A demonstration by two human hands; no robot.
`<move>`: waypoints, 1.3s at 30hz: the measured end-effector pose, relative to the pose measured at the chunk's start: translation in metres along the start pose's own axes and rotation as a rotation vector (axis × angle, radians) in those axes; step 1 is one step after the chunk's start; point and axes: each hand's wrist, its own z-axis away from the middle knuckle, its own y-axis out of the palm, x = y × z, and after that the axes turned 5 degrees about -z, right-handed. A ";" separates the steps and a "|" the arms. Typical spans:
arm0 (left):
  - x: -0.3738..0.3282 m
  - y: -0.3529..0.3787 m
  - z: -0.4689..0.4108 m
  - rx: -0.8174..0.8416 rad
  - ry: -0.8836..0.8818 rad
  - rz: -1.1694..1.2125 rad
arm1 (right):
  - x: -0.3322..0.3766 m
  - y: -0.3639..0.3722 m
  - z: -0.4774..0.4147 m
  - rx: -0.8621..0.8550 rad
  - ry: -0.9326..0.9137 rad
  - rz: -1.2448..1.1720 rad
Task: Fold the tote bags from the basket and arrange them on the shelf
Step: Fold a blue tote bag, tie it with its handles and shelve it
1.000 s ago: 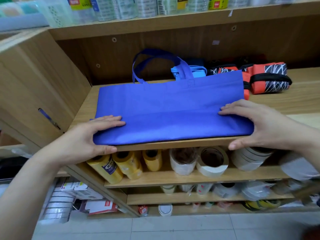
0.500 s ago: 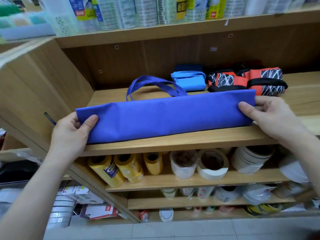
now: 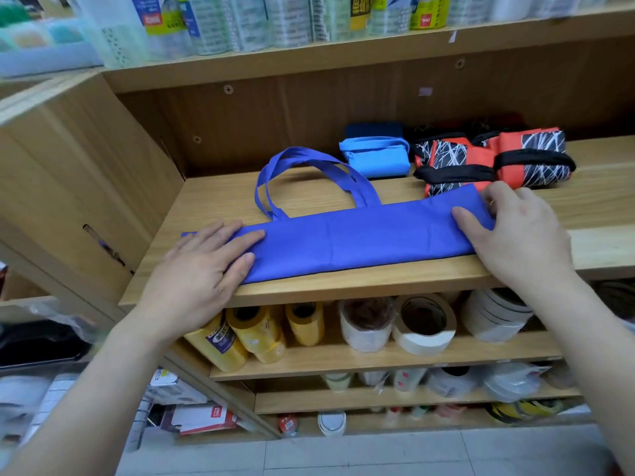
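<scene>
We press left hand flat, fingers spread, on blue tote bag; right hand pinches its end, likely to set the crease.

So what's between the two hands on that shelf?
In the head view, the blue tote bag, folded into a long strip, spans the shelf from the left hand to the right hand.

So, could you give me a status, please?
Left hand flat on blue tote bag. Right hand grips its end. Orange bags close behind.
</scene>
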 end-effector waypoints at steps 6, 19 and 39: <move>-0.002 -0.006 0.003 0.011 -0.019 -0.024 | 0.007 -0.012 -0.002 0.125 0.068 -0.117; -0.033 -0.016 0.010 -0.141 0.300 -0.040 | 0.032 -0.022 -0.009 0.285 -0.003 -0.155; -0.063 -0.002 -0.012 -0.263 -0.161 1.013 | 0.103 0.003 -0.031 0.069 -0.498 -0.554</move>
